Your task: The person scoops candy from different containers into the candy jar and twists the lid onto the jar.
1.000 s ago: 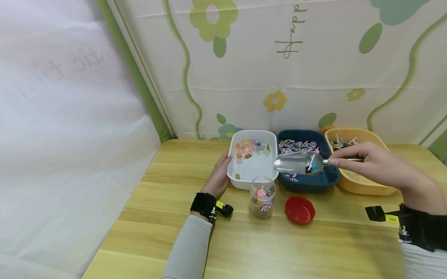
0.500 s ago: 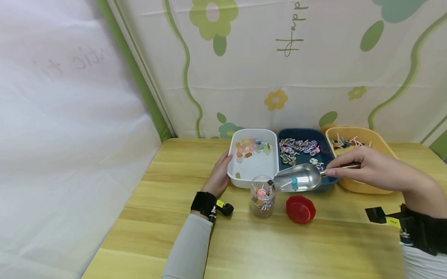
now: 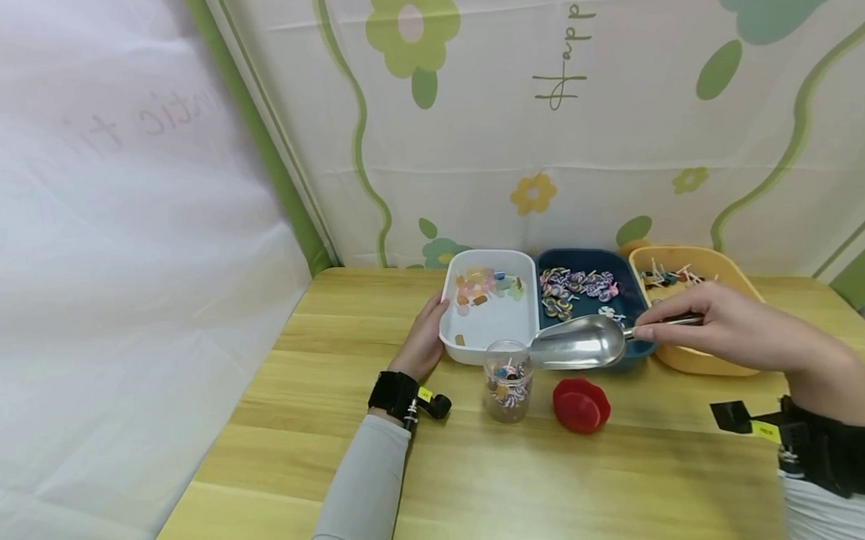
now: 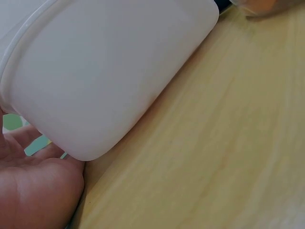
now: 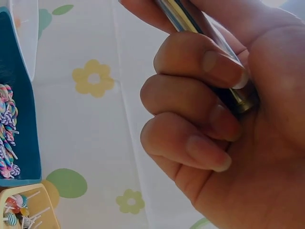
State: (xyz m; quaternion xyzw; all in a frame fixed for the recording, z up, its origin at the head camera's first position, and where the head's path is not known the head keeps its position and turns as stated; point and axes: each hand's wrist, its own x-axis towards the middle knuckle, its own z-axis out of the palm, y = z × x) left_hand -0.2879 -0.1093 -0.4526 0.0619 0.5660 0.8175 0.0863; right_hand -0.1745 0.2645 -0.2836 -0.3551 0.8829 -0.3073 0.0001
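My right hand (image 3: 713, 324) grips the handle of a metal scoop (image 3: 578, 343), and in the right wrist view its fingers curl round that handle (image 5: 190, 24). No pieces show in the scoop's bowl. Its front lip is at the mouth of a clear jar (image 3: 508, 390), which stands upright with small lollipop-like candies inside. My left hand (image 3: 422, 342) rests against the left side of a white tray (image 3: 499, 327); in the left wrist view its fingers (image 4: 24, 136) lie along the tray's wall, partly hidden by it. Gummy-like pieces (image 3: 479, 284) lie in that tray.
A dark blue tray (image 3: 582, 257) with swirled lollipop-like pieces and a yellow tray (image 3: 733, 271) with stick candies stand right of the white one. A red lid (image 3: 582, 406) lies right of the jar on the wooden table (image 3: 526, 489). A printed curtain (image 3: 464, 142) hangs behind.
My right hand has brought the scoop down and slightly left from over the blue tray to the jar. The pieces it carried have slid into the jar. The left hand has stayed put.
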